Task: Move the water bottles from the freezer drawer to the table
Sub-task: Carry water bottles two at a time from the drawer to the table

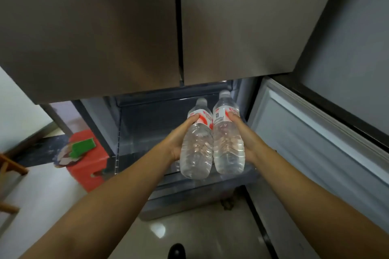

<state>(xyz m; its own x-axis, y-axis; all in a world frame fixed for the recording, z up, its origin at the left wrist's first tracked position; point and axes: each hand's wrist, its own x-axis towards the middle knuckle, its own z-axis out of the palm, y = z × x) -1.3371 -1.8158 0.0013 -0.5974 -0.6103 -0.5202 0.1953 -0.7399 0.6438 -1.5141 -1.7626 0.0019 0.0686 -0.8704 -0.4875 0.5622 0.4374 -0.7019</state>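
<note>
Arms outstretched, my left hand (179,139) grips one bottle (196,149), my right hand (245,139) another (228,143), side by side touching above the open freezer drawer (143,132); red-white labels too blurred to read

Both bare arms reach forward, left hand (179,143) and right hand (245,139) each curled round something, thumbs on top, knuckles facing outward.
</note>
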